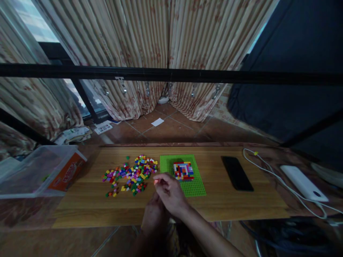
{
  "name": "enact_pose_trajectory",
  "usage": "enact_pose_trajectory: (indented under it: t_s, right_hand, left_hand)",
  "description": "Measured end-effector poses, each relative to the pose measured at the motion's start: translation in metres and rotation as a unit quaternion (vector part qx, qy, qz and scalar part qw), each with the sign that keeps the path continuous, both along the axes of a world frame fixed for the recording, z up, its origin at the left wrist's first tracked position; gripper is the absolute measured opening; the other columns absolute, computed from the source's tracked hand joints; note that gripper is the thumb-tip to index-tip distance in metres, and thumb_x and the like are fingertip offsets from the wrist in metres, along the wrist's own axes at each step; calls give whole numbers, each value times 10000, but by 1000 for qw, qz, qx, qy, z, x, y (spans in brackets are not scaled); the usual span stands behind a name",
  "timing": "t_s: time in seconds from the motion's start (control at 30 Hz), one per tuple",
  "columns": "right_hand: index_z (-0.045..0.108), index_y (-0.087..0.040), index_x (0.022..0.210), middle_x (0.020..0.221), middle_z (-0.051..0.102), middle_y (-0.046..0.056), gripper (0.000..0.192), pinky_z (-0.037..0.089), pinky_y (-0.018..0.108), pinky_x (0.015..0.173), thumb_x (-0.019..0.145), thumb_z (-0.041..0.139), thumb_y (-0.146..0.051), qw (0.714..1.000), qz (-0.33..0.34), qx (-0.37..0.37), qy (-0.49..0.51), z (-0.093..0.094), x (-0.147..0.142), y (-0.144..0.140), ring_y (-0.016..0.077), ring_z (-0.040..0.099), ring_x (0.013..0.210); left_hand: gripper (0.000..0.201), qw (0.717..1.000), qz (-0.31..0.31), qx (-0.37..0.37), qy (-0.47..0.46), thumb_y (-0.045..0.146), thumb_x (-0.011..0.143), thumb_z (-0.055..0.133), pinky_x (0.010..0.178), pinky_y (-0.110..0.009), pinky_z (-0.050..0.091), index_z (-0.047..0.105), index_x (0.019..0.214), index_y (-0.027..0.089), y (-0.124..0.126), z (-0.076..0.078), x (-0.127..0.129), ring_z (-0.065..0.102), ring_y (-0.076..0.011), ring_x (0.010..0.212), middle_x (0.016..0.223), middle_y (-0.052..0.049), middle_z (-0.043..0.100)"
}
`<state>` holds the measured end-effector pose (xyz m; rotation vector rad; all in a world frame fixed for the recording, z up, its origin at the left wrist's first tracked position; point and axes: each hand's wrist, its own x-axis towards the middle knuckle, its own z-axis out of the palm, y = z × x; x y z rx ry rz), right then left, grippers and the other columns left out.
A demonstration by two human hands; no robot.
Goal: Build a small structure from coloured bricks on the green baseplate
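Observation:
Thumb and fingertips of my right hand [173,195] pinch a small salmon-pink toy brick [156,181] just left of the green baseplate [197,185]. Close below it, my left hand [153,213] is curled closed; its fingertips are partly hidden, and whatever they hold cannot be made out. On the baseplate stands a low block of multicoloured bricks [183,171], with a ringed pattern on top. A loose pile of small coloured bricks [138,173] is spread over the wooden board to the left of the baseplate.
A black phone [237,174] lies on the wooden board [214,207] at the right. Beyond it are a white power bank [302,182] and a white cable [281,182]. A clear plastic box [34,175] with an orange label stands at the left. A dark bar [171,75] crosses behind.

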<state>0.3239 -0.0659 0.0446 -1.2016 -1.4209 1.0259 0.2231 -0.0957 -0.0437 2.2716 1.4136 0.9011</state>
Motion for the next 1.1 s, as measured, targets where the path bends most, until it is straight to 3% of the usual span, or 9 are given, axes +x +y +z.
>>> enact_pose_trajectory:
  t_s: [0.17, 0.33, 0.47, 0.73, 1.1]
  right_hand:
    - [629, -218, 791, 688, 632, -17, 136, 500, 251, 609, 758, 661, -346, 981, -129, -73, 125, -20, 65, -24, 139, 591, 620]
    - [673, -200, 806, 813, 709, 39, 212, 518, 305, 737, 694, 744, -366, 961, -244, -49, 118, -42, 106, -27, 182, 649, 771]
    - [691, -188, 869, 872, 719, 55, 246, 522, 330, 792, 714, 732, -374, 956, -272, -18, 105, -54, 111, -20, 189, 661, 816]
    - [708, -206, 889, 902, 724, 46, 173, 509, 321, 810, 795, 669, -347, 969, -242, 36, -20, -67, 115, -15, 185, 660, 856]
    - [686, -199, 852, 847, 687, 44, 176, 521, 307, 743, 813, 645, -366, 949, -278, 78, -129, -66, 111, -10, 175, 640, 765]
  left_hand:
    - [247, 1000, 14, -7, 17, 144, 876, 474, 929, -354, 539, 558, 1098, 211, -2, 11, 1, 607, -204, 1105, 1199, -87, 612]
    - [241, 999, 21, 23, 26, 147, 874, 487, 921, -346, 549, 556, 1096, 213, -1, 8, 1, 627, -190, 1079, 1189, -83, 623]
    - [222, 999, 25, 29, 24, 153, 870, 494, 916, -351, 552, 562, 1073, 210, 0, 11, 2, 632, -190, 1064, 1169, -81, 629]
    - [205, 999, 22, 31, 22, 182, 873, 506, 901, -348, 556, 560, 1068, 213, 0, 16, 3, 636, -189, 1043, 1155, -81, 631]
    - [212, 999, 21, 23, 23, 167, 877, 494, 933, -365, 541, 557, 1075, 209, -1, 14, 3, 619, -198, 1081, 1176, -83, 622]
